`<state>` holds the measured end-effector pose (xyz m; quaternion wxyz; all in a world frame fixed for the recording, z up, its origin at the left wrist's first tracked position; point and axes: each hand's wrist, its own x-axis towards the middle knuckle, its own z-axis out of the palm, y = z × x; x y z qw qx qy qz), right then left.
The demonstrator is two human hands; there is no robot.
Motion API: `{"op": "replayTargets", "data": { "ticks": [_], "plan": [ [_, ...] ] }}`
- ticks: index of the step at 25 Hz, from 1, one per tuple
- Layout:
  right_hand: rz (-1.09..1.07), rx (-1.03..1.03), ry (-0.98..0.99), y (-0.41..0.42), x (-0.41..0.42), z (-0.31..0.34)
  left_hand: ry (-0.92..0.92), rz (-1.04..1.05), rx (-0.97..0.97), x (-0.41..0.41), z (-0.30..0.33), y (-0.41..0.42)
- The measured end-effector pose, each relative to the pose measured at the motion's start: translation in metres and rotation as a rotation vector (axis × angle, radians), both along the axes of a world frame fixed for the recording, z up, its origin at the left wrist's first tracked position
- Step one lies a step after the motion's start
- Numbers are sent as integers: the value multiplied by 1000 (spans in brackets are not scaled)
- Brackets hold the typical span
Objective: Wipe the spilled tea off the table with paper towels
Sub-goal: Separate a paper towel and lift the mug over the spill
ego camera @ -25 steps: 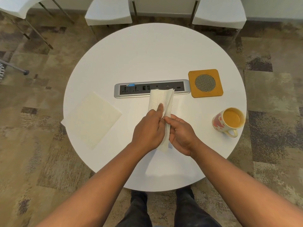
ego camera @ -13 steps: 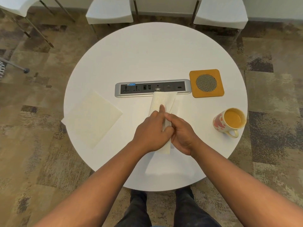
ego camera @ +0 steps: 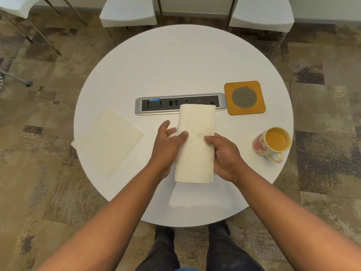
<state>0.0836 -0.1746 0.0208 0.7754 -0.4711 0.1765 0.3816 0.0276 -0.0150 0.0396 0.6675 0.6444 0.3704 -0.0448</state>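
A folded white paper towel [ego camera: 195, 145] is held over the middle of the round white table [ego camera: 183, 63]. My right hand [ego camera: 224, 155] grips its right edge, thumb on top. My left hand [ego camera: 168, 143] is at its left edge, thumb pressed on the towel and fingers spread out to the left. The towel's far end overlaps the power strip. A second flat paper towel [ego camera: 107, 139] lies on the table's left side. I see no tea on the bare tabletop; the area beneath the held towel is hidden.
A grey power socket strip [ego camera: 160, 103] sits across the table's centre. An orange square coaster [ego camera: 245, 97] lies to its right. A patterned mug [ego camera: 273, 143] full of tea stands near the right edge. White chairs [ego camera: 129, 12] stand behind the table on the carpet.
The narrow, bunched towel has been spread into a wider flat fold. My hands have moved apart from the middle to its left and right edges.
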Motion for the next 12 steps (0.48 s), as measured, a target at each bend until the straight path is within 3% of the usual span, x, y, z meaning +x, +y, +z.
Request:
{"op": "replayTargets", "data": {
  "ticks": [2, 8, 12],
  "plan": [
    [-7, 12, 19, -2, 0, -1, 12, 42, -219, 1, -4, 6],
    [0, -11, 31, -6, -1, -4, -88, 131, -180, -6, -10, 6],
    [23, -16, 29, -8, -3, -6, -171, 23, -153, -7, -10, 9]
  ]
}}
